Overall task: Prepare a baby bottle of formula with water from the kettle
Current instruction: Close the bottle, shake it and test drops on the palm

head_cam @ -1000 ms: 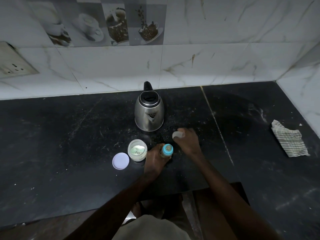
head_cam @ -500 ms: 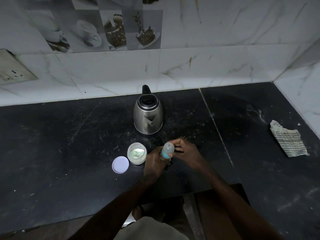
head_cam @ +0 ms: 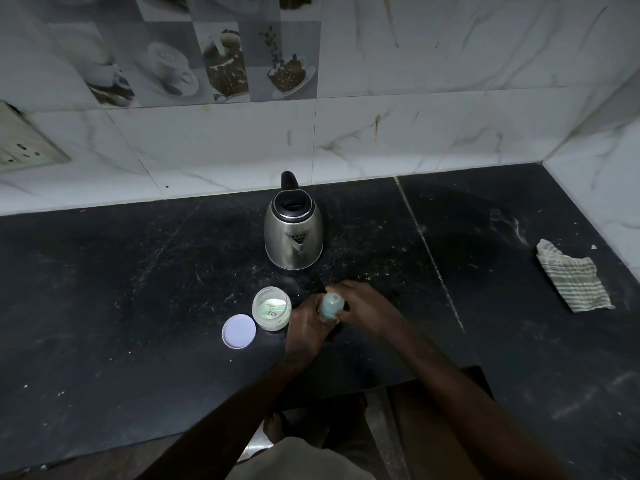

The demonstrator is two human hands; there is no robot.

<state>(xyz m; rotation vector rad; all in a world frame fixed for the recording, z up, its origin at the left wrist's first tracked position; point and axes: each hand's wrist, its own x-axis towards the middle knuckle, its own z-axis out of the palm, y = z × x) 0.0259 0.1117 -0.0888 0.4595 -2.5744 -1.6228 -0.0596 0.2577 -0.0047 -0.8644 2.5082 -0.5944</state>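
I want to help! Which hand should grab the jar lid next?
Left. The left hand holds the bottle right beside the jar and lid; the right hand sits farther away.

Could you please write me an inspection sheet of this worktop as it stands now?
Surface: dark stone counter, scuffed and speckled with crumbs.
Job's things: steel kettle upright at the back, lid shut; bottle upright with its clear cap on; open formula jar with powder and a scoop inside; its lid lies flat beside it.
Clutter: striped cloth crumpled at the right.
Grips: left hand wraps the bottle's body; right hand holds it at the cap.
Cables: nothing seen.
Surroundings: marble-look tiled wall with coffee-picture tiles; socket plate at the left.
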